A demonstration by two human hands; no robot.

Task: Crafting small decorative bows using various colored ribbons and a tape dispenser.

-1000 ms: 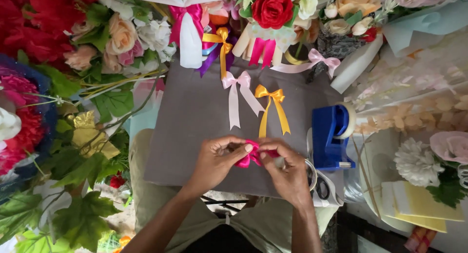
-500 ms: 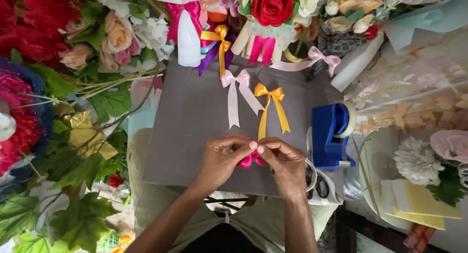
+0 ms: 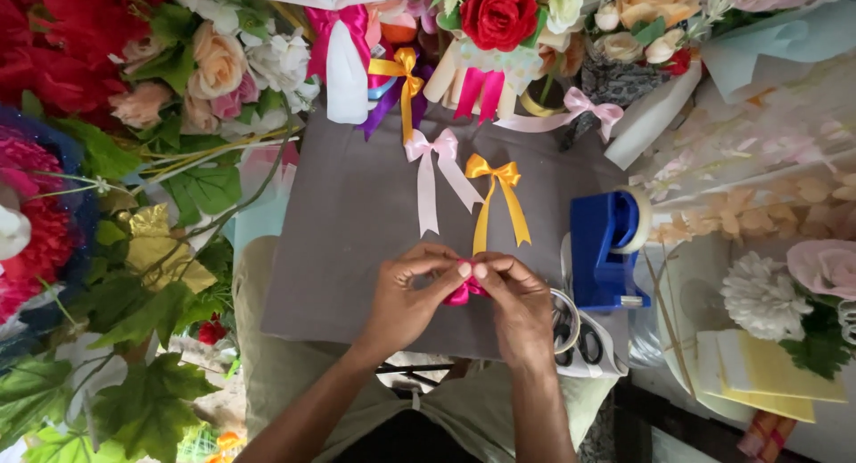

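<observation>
My left hand [image 3: 406,302] and my right hand [image 3: 517,304] meet over the near part of a grey board [image 3: 348,222] on my lap. Both pinch a small magenta ribbon [image 3: 464,292] between their fingertips; most of it is hidden by the fingers. Just beyond the hands lie a finished yellow ribbon bow [image 3: 496,195] and a pale pink ribbon bow [image 3: 439,173], both flat on the board with their tails pointing toward me.
A blue tape dispenser [image 3: 606,249] stands at the board's right edge, with scissors [image 3: 571,334] beside my right hand. Artificial flowers and leaves [image 3: 134,97] crowd the left and far sides. More ribbon bows [image 3: 401,75] hang at the far edge. White and pink flowers [image 3: 785,285] lie right.
Both hands have stayed over the same spot, their fingers working the magenta ribbon slightly. The bows on the board have not moved.
</observation>
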